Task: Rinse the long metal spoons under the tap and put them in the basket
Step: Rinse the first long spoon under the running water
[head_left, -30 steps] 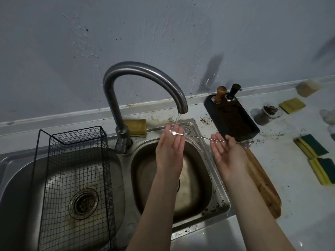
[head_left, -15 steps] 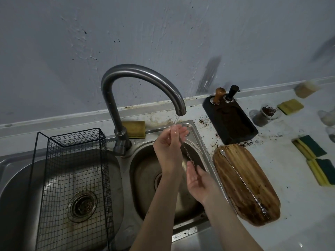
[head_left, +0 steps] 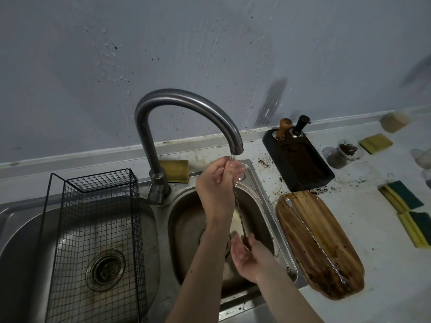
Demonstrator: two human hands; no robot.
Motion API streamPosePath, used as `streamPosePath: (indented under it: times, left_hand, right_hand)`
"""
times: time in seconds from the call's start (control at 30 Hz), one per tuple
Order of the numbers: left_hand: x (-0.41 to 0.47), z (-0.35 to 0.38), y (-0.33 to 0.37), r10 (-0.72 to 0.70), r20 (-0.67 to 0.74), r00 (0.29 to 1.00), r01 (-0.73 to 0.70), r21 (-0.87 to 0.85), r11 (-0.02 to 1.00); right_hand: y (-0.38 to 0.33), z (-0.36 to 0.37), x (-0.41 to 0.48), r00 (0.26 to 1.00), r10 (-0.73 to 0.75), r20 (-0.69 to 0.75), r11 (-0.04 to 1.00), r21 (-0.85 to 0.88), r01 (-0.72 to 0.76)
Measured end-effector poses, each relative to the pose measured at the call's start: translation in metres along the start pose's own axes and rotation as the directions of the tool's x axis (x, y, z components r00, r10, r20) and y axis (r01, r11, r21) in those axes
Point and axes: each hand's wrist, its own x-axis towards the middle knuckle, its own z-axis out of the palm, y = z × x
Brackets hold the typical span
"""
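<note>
A long twisted metal spoon [head_left: 238,207] hangs almost upright over the small right sink bowl [head_left: 186,213]. My left hand [head_left: 217,183] grips its top end right under the running tap [head_left: 235,145]. My right hand [head_left: 247,255] holds its bottom end low in the bowl. A second long spoon [head_left: 314,238] lies diagonally on the wooden board [head_left: 331,231] to the right of the sink. The black wire basket [head_left: 93,229] stands in the large left sink bowl, with nothing visible inside it.
A black tray [head_left: 300,162] with two tampers stands behind the board amid coffee grounds. A yellow sponge [head_left: 175,170] lies behind the tap. More sponges [head_left: 405,194] and a small glass cup [head_left: 347,151] sit on the counter at right.
The spoon swung from level to almost upright. My right hand dropped from beside the board down into the bowl, still on the spoon's end; my left hand stayed under the tap.
</note>
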Motion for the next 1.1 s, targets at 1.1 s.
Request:
streamPosePath:
  times: [1.1]
  left_hand:
    - [-0.005,-0.058,-0.029,-0.341,0.133,0.931,0.304,0.238,0.923]
  right_hand:
    - [-0.008,0.076,-0.111,0.731,-0.342,0.59,0.565,-0.492,0.662]
